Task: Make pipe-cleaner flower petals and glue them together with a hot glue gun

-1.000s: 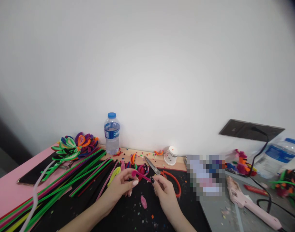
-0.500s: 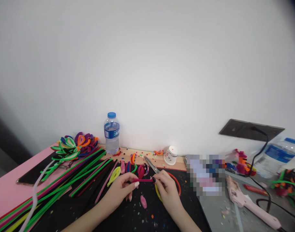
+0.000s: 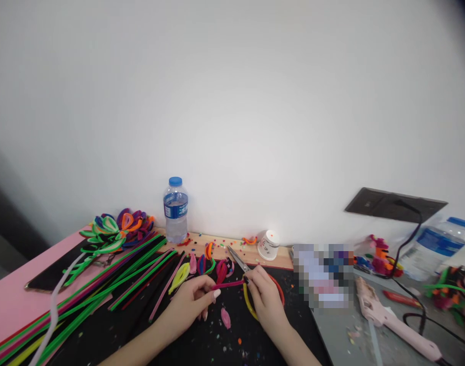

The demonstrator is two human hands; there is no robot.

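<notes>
A short magenta pipe cleaner (image 3: 231,284) stretches between my two hands above the black mat (image 3: 202,345). My left hand (image 3: 192,302) pinches one end between thumb and fingers. The other end is pinched by my right hand (image 3: 263,294). Behind and partly under my right hand lie scissors (image 3: 238,258) with red and yellow handles, blades pointing away. A small pink petal shape (image 3: 225,318) rests on the mat between my wrists. Beyond my hands are a yellow looped pipe cleaner (image 3: 179,277) and a magenta looped bundle (image 3: 222,271).
Long pipe cleaners (image 3: 103,284) spread across the left side, near a fuzzy flower bunch (image 3: 127,226). A water bottle (image 3: 176,211) and a paper cup (image 3: 268,245) stand by the wall. At right lie a pink glue gun (image 3: 400,325), its black cord and a red cutter (image 3: 402,299).
My right hand has risen slightly, and the magenta pipe cleaner now slants up to the right instead of lying nearly level. Both hands keep their pinch on it.
</notes>
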